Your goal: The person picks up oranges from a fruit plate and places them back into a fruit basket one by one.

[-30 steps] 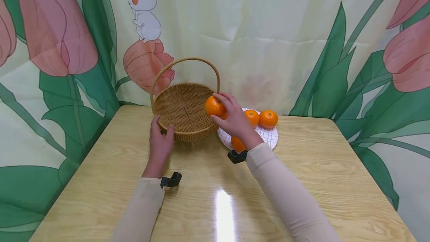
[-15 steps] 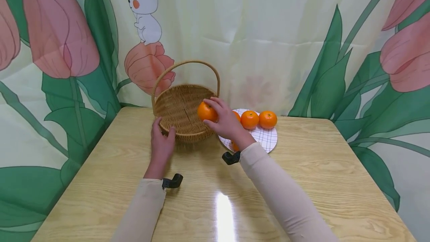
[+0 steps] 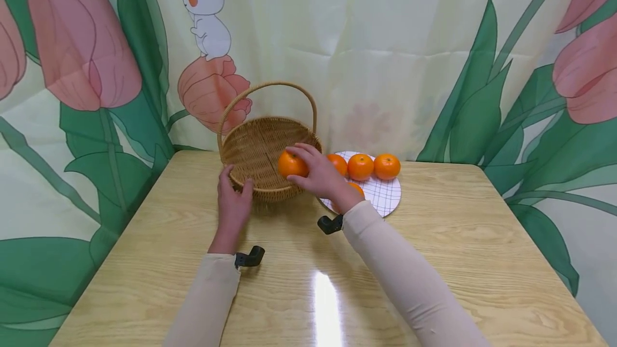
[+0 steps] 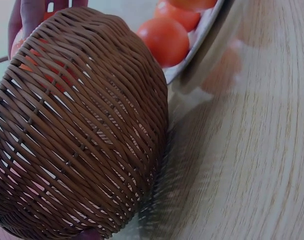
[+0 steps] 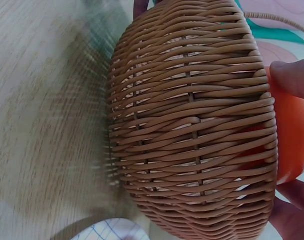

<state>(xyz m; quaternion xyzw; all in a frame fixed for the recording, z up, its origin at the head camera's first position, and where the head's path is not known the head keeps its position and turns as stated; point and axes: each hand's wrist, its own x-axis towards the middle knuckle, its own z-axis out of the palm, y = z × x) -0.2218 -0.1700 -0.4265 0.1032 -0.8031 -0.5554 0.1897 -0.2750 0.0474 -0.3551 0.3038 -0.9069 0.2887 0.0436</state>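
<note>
A brown wicker basket (image 3: pixel 262 146) with an arched handle stands toward the back of the table. My left hand (image 3: pixel 233 205) holds its front left rim, the thumb on the near side; most of that hand is out of the left wrist view. My right hand (image 3: pixel 320 173) grips an orange (image 3: pixel 292 164) over the front right part of the basket. In the right wrist view this orange (image 5: pixel 291 132) is partly below the rim, behind the weave. A white checked plate (image 3: pixel 385 197) with several oranges (image 3: pixel 360 167) lies right of the basket, partly behind my right wrist.
The wooden table (image 3: pixel 289 293) reaches back to a curtain (image 3: pixel 376 68) printed with tulips and a rabbit. The basket handle (image 3: pixel 270 84) arches above the opening. Both wrists carry black camera mounts (image 3: pixel 250 256).
My right hand has moved left and slightly down with the orange, from the basket's right edge to over its opening. The left hand stays at the rim.
</note>
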